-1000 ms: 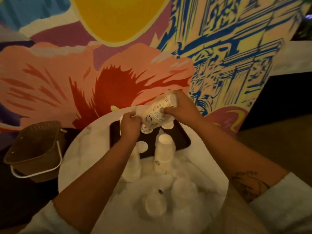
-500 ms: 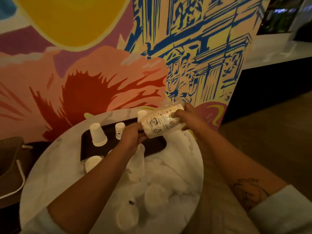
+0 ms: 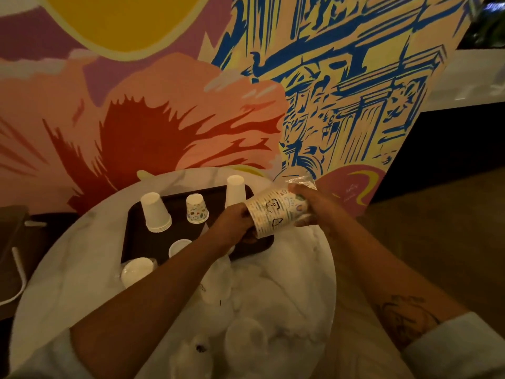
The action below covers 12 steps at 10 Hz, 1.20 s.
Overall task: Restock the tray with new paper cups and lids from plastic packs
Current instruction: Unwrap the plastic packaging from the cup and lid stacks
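Note:
A plastic pack of patterned paper cups [image 3: 276, 214] lies sideways in the air over the right end of the dark tray [image 3: 136, 236]. My right hand [image 3: 308, 203] grips its far, crinkled end, and my left hand [image 3: 235, 220] grips its open near end. On the tray stand a white cup stack [image 3: 155, 212], a small patterned cup [image 3: 196, 208] and a tall white cup stack [image 3: 235, 191], all upside down. White lids [image 3: 179, 247] lie at the tray's front. Another lid stack [image 3: 136, 270] sits by the tray's front left corner.
The round marble table [image 3: 68, 269] holds more plastic packs of cups and lids [image 3: 246, 335] near me, one pack [image 3: 216, 283] under my left forearm. A painted wall stands right behind the table. A brown basket [image 3: 11, 242] sits at the left; wooden floor lies to the right.
The pack has swung from tilted above the tray's middle to lying sideways over its right end, both hands moving with it. My view has turned right.

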Each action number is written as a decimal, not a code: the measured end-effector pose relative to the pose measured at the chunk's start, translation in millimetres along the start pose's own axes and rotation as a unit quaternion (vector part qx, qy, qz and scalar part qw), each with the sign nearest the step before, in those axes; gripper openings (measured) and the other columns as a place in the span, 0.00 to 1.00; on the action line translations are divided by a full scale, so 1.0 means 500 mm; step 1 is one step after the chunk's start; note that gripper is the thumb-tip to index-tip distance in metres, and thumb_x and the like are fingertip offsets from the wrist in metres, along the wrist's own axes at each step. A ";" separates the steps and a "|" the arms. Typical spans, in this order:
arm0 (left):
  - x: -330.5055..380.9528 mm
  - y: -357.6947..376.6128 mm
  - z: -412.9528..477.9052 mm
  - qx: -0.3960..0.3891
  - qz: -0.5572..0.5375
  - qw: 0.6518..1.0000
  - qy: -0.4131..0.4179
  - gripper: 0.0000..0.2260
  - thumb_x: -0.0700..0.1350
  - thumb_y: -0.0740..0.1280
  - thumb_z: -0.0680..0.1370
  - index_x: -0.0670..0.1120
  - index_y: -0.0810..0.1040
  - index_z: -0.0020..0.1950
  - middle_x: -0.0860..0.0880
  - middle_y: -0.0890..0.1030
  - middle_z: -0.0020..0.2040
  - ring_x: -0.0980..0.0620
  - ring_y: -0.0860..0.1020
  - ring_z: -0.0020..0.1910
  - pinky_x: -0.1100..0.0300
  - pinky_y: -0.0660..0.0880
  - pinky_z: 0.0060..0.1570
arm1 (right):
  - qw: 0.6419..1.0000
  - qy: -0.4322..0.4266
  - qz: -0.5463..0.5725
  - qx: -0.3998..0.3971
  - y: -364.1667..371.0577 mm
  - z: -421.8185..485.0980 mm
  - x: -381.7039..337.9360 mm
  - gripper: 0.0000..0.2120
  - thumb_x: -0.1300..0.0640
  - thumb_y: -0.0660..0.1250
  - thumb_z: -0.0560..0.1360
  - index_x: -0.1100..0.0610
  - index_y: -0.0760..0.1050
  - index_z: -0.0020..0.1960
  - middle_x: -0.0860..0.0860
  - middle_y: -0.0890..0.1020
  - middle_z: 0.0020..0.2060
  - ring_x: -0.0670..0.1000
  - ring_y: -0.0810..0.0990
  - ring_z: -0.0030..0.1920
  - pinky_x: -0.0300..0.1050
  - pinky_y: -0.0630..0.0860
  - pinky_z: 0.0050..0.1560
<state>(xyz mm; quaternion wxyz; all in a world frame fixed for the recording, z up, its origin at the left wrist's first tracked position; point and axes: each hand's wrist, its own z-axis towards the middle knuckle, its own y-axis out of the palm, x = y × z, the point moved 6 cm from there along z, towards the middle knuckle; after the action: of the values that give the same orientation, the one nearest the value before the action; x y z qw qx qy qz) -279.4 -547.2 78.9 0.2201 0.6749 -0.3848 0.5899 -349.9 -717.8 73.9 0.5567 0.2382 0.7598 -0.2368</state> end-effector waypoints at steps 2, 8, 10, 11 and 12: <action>-0.010 0.054 0.034 0.037 0.265 0.963 -0.034 0.13 0.36 0.62 0.74 0.35 0.75 0.57 0.36 0.81 0.51 0.40 0.81 0.48 0.46 0.79 0.50 | 0.999 0.013 0.018 -0.050 -0.017 0.049 0.010 0.11 0.48 0.69 0.71 0.52 0.74 0.48 0.53 0.82 0.41 0.54 0.82 0.37 0.51 0.81 0.36; -0.011 0.047 -0.004 0.329 0.147 0.932 0.031 0.05 0.42 0.68 0.75 0.48 0.73 0.42 0.50 0.75 0.41 0.52 0.74 0.42 0.59 0.72 0.43 | 0.990 0.012 0.069 -0.120 -0.053 0.143 0.036 0.15 0.49 0.68 0.72 0.57 0.75 0.53 0.54 0.82 0.39 0.54 0.81 0.34 0.45 0.78 0.30; -0.018 -0.011 -0.061 0.440 0.056 0.896 0.018 0.05 0.42 0.67 0.75 0.46 0.74 0.40 0.52 0.77 0.41 0.58 0.74 0.42 0.67 0.69 0.41 | 0.993 0.029 0.085 -0.080 -0.099 0.172 0.048 0.14 0.48 0.68 0.71 0.56 0.76 0.52 0.55 0.82 0.40 0.54 0.81 0.36 0.45 0.78 0.33; -0.023 -0.037 -0.076 0.467 0.053 0.883 0.009 0.03 0.42 0.67 0.76 0.44 0.76 0.43 0.50 0.78 0.43 0.57 0.75 0.42 0.65 0.71 0.44 | 0.994 0.019 0.086 -0.067 -0.103 0.174 0.048 0.08 0.49 0.68 0.72 0.54 0.75 0.46 0.54 0.81 0.37 0.53 0.80 0.34 0.47 0.78 0.35; -0.027 -0.058 -0.082 0.490 0.005 0.871 -0.016 0.04 0.43 0.65 0.77 0.49 0.74 0.42 0.49 0.77 0.47 0.53 0.74 0.45 0.59 0.73 0.45 | 0.993 0.005 0.099 -0.059 -0.091 0.168 0.040 0.09 0.51 0.68 0.72 0.55 0.74 0.46 0.52 0.80 0.34 0.51 0.79 0.31 0.46 0.77 0.33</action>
<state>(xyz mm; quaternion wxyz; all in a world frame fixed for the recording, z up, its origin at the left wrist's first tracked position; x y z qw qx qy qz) -282.6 -495.2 78.9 -0.1484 0.7036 -0.0533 0.6928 -322.2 -803.7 36.4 0.5871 0.2798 0.7477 -0.1339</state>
